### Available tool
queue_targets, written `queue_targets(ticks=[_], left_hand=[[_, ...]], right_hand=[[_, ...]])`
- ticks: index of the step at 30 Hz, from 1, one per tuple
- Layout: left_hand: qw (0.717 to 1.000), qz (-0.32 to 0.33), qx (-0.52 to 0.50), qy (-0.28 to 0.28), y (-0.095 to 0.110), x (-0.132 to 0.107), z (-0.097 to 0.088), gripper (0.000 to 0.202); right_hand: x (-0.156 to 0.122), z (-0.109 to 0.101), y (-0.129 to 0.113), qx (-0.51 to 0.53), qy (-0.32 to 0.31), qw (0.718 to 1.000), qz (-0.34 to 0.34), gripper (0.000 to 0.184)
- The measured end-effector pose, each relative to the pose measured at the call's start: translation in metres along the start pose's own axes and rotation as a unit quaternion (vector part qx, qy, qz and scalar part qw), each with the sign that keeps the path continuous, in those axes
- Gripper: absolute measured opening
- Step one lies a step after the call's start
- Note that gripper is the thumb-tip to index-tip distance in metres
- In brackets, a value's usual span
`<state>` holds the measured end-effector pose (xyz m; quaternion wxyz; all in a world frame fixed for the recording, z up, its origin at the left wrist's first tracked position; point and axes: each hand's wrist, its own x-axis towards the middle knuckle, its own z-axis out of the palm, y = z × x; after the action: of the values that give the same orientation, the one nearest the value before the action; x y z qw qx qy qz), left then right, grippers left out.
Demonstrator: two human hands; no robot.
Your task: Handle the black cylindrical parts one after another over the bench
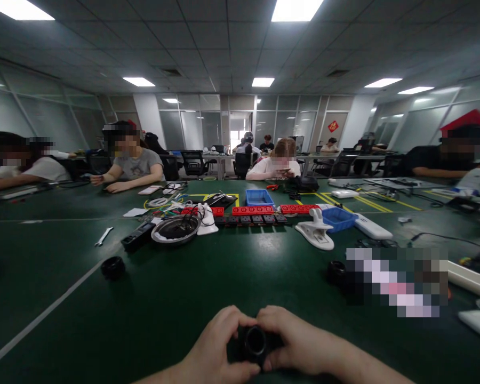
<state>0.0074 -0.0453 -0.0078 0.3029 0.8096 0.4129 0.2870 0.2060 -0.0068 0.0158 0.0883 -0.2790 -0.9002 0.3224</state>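
At the near edge of the table, a short black hollow cylinder (255, 342) sits between my two hands, its round opening facing me. My left hand (221, 346) curls around its left side, with thumb and fingers on it. From the right, my right hand (290, 340) grips the same cylinder, its fingertips meeting those of my left at the top. A similar black ring-shaped part (112, 268) lies farther off to the left. Another dark round part (336, 272) rests to the right, beside a blurred-out patch.
Across the green table (224, 266) lie a wrench (103, 237), a round metal pan (176, 230), a white clip base (317, 230), red socket strips (253, 210) and blue trays (260, 198). White devices and cables crowd the right side. Several people sit around the table.
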Motion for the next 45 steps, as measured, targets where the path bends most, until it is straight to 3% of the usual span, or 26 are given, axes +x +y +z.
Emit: queue_targets(ticks=[5, 9, 14, 17, 21, 24, 27, 32, 39, 45], left_hand=[[1.0, -0.024, 0.014, -0.008, -0.003, -0.002, 0.001, 0.037], [0.999, -0.043, 0.021, -0.008, -0.006, -0.002, 0.001, 0.035], [0.995, -0.093, 0.024, -0.02, -0.004, -0.001, 0.0, 0.031], [0.996, -0.091, 0.017, -0.016, -0.007, -0.001, 0.001, 0.03], [0.999, -0.045, -0.029, 0.005, -0.011, -0.001, 0.002, 0.033], [0.998, -0.003, -0.056, -0.013, -0.01, 0.0, -0.001, 0.036], [0.998, 0.034, -0.053, -0.032, -0.012, 0.0, -0.004, 0.04], [0.995, 0.072, -0.066, -0.026, -0.02, 0.001, -0.003, 0.039], [0.997, 0.057, -0.051, -0.025, -0.013, 0.003, -0.005, 0.039], [0.998, 0.039, -0.037, -0.029, -0.01, 0.001, -0.005, 0.04]], right_hand=[[0.0, 0.007, 0.005, -0.004, 0.028, 1.0, 0.007, 0.027], [0.0, 0.013, 0.006, -0.008, 0.053, 0.997, 0.048, 0.037], [0.002, 0.022, -0.005, -0.097, 0.093, 0.983, 0.127, 0.048], [0.005, 0.029, -0.007, -0.138, 0.108, 0.97, 0.17, 0.054], [0.004, 0.029, -0.002, -0.094, 0.104, 0.984, 0.113, 0.054], [0.0, 0.017, 0.002, -0.029, 0.071, 0.996, 0.04, 0.05], [-0.002, 0.006, 0.005, -0.007, 0.033, 0.999, 0.011, 0.036], [0.002, 0.006, 0.011, 0.018, 0.025, 0.999, 0.011, 0.027], [0.001, 0.01, 0.011, 0.057, 0.061, 0.996, 0.027, 0.028], [0.0, 0.008, 0.008, 0.064, 0.053, 0.996, 0.033, 0.029]])
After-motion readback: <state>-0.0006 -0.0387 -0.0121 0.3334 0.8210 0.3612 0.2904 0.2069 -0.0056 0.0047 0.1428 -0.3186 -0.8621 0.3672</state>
